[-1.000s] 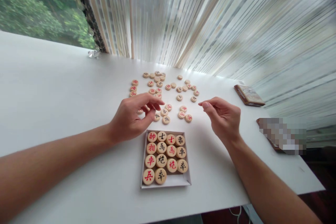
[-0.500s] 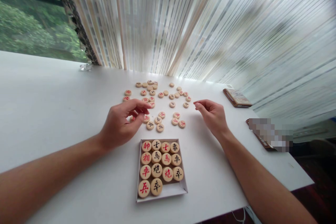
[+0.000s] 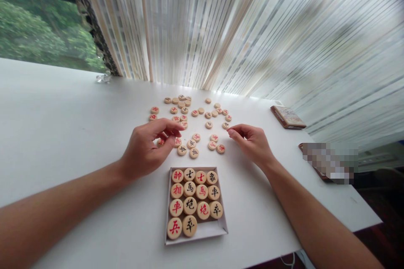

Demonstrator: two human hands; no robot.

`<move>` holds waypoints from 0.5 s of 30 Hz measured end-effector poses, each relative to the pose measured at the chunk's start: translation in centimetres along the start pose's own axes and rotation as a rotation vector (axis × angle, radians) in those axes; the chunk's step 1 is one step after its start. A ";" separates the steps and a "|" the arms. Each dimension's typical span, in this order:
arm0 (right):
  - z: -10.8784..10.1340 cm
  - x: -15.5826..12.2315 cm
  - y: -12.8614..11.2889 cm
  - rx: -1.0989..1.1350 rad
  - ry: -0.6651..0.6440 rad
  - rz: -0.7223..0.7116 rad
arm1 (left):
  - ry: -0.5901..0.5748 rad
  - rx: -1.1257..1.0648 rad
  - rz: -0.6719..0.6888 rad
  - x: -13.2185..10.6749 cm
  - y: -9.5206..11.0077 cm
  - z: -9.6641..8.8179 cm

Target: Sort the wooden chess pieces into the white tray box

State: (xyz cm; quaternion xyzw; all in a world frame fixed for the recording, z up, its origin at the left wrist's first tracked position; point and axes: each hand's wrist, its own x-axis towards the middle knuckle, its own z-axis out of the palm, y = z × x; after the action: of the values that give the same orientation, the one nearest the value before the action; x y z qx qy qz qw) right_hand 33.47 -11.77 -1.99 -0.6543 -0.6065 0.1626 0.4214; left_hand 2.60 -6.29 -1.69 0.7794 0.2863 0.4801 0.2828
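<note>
Head view: box is showing fourteen pieces, near-right corner gaping!
Loose pieces are lying beyond; left hand is curving, fingertips apart; right hand is nearing one, grip I can't tell.

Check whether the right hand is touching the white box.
Apart: the head view shows a stretch of white tabletop between the right hand and the white box.

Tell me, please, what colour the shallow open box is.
The shallow open box is greyish white; see the head view.
</note>
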 end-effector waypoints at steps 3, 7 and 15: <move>0.0 0.0 -0.2 -0.004 -0.008 -0.011 | -0.003 0.001 0.003 0.0 0.0 0.0; -0.1 -0.1 -0.4 -0.009 -0.023 -0.025 | -0.004 -0.001 -0.006 0.0 -0.1 0.0; 0.0 -0.2 -0.4 -0.024 -0.033 -0.046 | 0.001 0.002 -0.021 0.1 0.1 0.0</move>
State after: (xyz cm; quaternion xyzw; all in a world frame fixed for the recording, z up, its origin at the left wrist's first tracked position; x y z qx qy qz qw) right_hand 33.17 -11.96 -1.69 -0.6423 -0.6302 0.1566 0.4072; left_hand 2.64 -6.28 -1.62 0.7766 0.2949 0.4771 0.2869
